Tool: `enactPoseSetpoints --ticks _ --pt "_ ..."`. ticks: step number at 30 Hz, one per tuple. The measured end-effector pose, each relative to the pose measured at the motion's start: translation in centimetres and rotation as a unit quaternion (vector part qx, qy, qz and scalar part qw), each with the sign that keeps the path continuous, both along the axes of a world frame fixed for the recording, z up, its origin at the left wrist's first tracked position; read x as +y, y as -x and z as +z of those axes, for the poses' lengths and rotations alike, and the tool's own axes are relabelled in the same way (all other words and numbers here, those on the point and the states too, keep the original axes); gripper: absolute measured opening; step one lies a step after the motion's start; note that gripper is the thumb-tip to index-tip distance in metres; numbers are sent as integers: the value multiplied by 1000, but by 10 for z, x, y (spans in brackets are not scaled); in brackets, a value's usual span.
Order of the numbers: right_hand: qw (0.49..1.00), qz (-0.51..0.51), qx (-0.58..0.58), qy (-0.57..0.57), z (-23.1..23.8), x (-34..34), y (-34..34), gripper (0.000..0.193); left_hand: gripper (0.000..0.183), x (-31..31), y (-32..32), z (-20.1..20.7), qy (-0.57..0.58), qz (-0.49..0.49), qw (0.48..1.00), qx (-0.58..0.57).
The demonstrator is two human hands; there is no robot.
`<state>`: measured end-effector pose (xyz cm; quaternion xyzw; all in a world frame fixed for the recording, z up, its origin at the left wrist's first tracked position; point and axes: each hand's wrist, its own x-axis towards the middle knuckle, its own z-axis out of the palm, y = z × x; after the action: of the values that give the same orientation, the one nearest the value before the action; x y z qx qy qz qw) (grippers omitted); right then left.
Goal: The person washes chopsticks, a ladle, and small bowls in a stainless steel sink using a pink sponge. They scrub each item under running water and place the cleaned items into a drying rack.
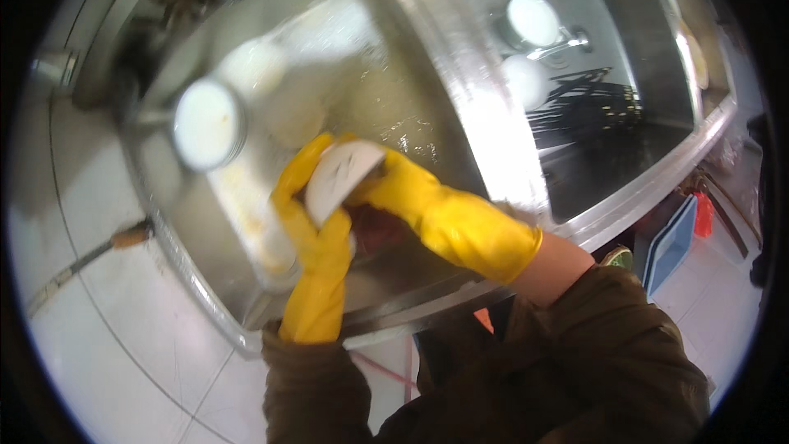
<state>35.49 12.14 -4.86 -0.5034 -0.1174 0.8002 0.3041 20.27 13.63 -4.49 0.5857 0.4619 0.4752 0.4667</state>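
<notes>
Head view looks down on a double stainless steel sink (493, 156), its left basin under both hands and its right basin well off to the right of them. Soapy, foamy water (362, 90) fills the left basin just beyond the hands, with pale round dishes (209, 123) lying in it to the left and further ones, blurred, behind. In the right basin sit two more white dishes (532, 20) and a dark wire rack (583, 99) (too smeared to say more).

Between the hands is a small white bowl (341, 177), tilted on edge above the near rim of the left basin. The left hand (308, 230), in a yellow rubber glove, is closed around the bowl's lower left side; the right hand (411, 197), gloved alike, grips its right edge, fingers wrapped over it. A dark reddish thing (374, 230) shows just beneath the bowl, possibly a cloth; I cannot tell.

Judging from this, washing goes best with the left hand holding the bowl steady over the basin while the right works round the rim and inside, since wet gloves slip easily.
</notes>
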Motion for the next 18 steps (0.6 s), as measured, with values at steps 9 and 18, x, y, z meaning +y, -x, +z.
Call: enactPoseSetpoints --ticks 9,18 --pt "762 -246 -429 -418 63 30 -123 31 78 -15 -1 73 -93 -80 970 209" --pt "896 -407 -168 -60 -77 82 -233 63 77 -68 28 54 69 12 989 127"
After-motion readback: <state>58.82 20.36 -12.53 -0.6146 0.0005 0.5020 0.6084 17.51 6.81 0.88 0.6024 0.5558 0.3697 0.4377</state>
